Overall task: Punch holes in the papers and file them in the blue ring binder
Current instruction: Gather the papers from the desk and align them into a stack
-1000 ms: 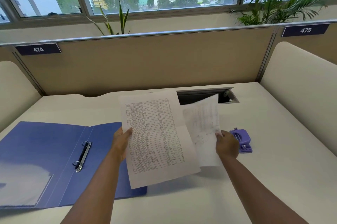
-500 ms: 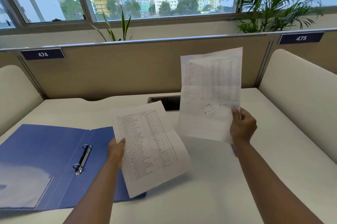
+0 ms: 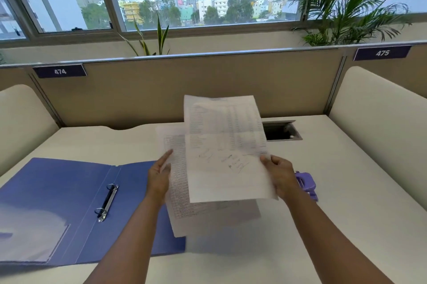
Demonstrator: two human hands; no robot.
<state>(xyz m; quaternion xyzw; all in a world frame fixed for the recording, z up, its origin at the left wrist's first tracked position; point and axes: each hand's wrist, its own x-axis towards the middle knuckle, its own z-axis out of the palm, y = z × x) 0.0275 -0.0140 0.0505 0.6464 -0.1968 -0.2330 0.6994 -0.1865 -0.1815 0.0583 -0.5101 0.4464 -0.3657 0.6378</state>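
2 sheets overlap above desk: left hand (image 3: 159, 176) grip pinches printed sheet (image 3: 176, 182), right hand (image 3: 280, 174) grip front sheet (image 3: 225, 152).

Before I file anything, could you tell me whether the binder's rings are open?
No, both rings of the binder form closed loops.

Bare forearms, no sleeves or jewellery

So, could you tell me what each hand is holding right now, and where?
The left hand holds the printed list sheet at its left edge; the right hand holds the scribbled sheet at its right edge.
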